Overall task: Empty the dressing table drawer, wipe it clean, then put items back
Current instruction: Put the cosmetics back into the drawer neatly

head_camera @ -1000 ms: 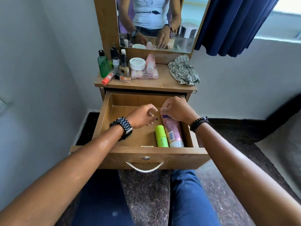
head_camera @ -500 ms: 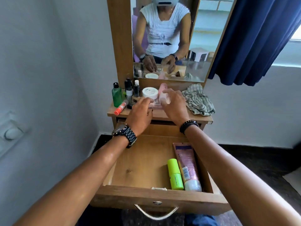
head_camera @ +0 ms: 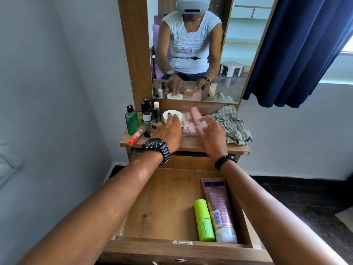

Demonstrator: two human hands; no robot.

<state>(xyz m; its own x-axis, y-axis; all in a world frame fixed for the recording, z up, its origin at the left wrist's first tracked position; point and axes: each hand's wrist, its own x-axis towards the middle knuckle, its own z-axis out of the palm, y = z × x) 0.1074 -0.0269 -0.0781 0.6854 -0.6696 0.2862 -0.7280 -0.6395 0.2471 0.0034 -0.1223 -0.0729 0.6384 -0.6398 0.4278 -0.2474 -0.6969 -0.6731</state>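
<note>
Table: wooden dressing table [head_camera: 193, 145] with an upright mirror [head_camera: 193, 48]; its top carries the toiletries and the cloth.
Drawer: open wooden drawer [head_camera: 162, 205] pulled out below the table top, its floor bare on the left side.
Cloth: crumpled grey-striped rag [head_camera: 232, 124] at the right end of the table top, just beside the right hand.
Pink tube: long pink squeeze tube with a white cap [head_camera: 218, 209] lying along the drawer's right wall, cap toward the drawer front.
Left hand [head_camera: 169, 131]: wristwatch on the wrist; fingers bent down over the round white cream jar [head_camera: 172, 116], fingertips on its lid. Grip: spread over the jar; whether it clamps the sides cannot be told.
Right hand [head_camera: 209, 133]: bead bracelet on the wrist; fingers loosely spread, touching the pale pink bottle [head_camera: 196, 114] that lies on the clear pink-filled case [head_camera: 188, 124]. Grip: wide, nothing enclosed.
Green bottle: translucent green bottle with a black cap [head_camera: 131, 121], upright at the table's left end.
Yellow-green tube: short neon tube [head_camera: 203, 220] lying in the drawer, touching the pink tube's left side.
Orange tube: small orange-and-white tube [head_camera: 136, 135] lying near the table's left front edge.
</note>
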